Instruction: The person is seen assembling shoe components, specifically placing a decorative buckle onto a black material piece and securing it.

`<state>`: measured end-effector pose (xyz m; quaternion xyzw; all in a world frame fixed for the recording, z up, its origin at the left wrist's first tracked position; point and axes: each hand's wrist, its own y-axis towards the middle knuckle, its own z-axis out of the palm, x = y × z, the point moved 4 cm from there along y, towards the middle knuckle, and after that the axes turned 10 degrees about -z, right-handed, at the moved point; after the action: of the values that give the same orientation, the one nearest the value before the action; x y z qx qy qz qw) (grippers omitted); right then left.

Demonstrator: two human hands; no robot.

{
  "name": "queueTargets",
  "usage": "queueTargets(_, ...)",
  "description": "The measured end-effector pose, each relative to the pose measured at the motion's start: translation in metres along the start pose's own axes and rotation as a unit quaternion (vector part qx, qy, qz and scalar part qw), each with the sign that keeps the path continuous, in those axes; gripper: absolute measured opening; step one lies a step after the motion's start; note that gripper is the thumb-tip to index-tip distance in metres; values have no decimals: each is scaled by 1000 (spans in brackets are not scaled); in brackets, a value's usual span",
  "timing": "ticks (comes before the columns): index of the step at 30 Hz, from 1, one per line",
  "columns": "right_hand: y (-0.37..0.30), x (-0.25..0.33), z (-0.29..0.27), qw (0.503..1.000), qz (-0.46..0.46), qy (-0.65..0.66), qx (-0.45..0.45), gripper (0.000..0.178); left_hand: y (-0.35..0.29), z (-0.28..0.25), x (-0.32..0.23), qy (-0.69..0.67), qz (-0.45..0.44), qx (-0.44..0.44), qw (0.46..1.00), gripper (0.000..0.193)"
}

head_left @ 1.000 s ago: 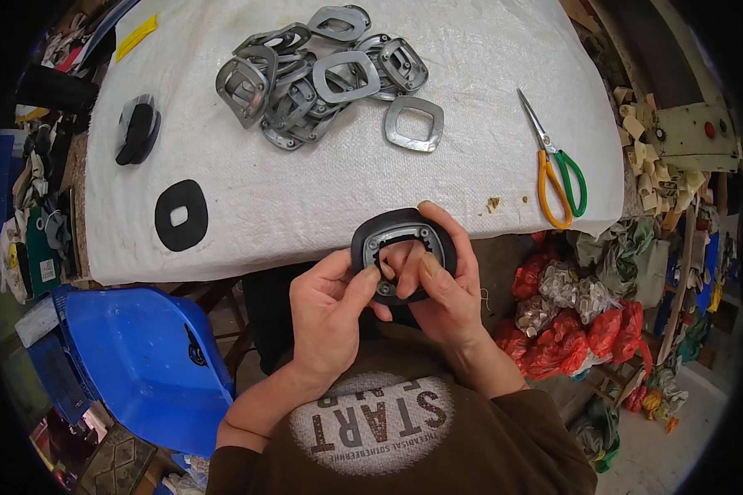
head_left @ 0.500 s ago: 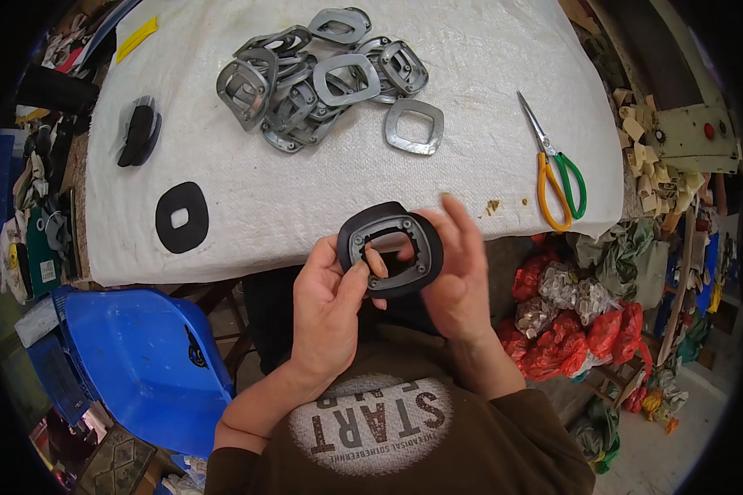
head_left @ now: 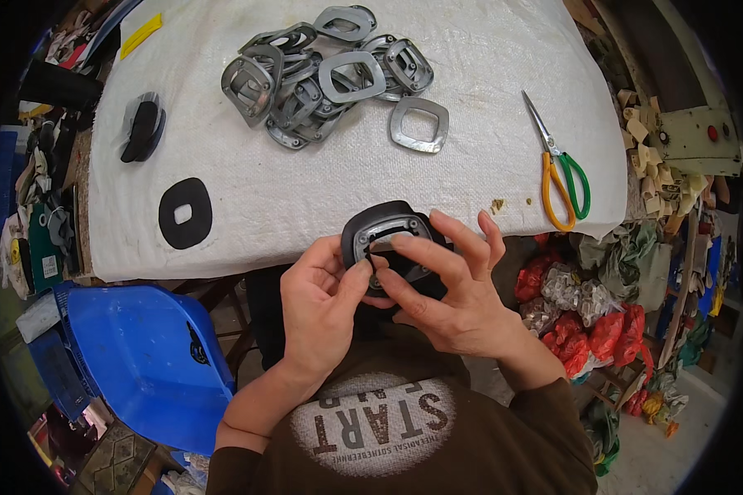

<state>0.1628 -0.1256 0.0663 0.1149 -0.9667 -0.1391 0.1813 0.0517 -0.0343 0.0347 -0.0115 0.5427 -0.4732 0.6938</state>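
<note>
In front of my body I hold a grey metal frame [head_left: 361, 237] with a black soft cover [head_left: 377, 212] around its outer edge. My left hand [head_left: 320, 301] grips its left side, the thumb on the inner rim and the fingers underneath. Over the frame's right part lies my right hand [head_left: 450, 293], thumb and forefinger bent into the central opening at the black inner edge, the other fingers raised. A flat black pad [head_left: 185, 214] with a square hole lies on the table to the left. One loose grey metal frame [head_left: 419, 125] rests beyond my hands.
A heap of grey metal frames [head_left: 352, 77] is at the table's far middle. Scissors [head_left: 563, 183] with orange and green handles lie right, black pieces in clear plastic [head_left: 144, 128] left. A blue tub [head_left: 140, 363] stands lower left; red bags [head_left: 607, 334] sit lower right.
My right hand has come from the frame's outer right side over its front, its thumb and forefinger now at the opening. My left hand keeps its grip.
</note>
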Motion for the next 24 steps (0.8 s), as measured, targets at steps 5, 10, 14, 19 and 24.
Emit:
queueTargets(5, -3, -4, 1, 1000, -11, -4, -5, 47, 1, -1, 0, -10, 7, -2, 1000, 18)
queueTargets(10, -8, -11, 0, 999, -35, 0, 16, 46, 2, -1, 1, -18, 4, 7, 1000, 18)
queueTargets(14, 0, -13, -9, 999, -32, -6, 13, 45, 1, -1, -8, -6, 11, -6, 1000, 18)
queueTargets(19, -3, -27, -17, 980, -2, 189, -61, 47, 3, -2, -11, 32, 13, -11, 999, 19)
queueTargets(24, 7, -17, -25, 996, -21, 84, -28, 46, 1, 0, -12, 36, 4, -1, 999, 18)
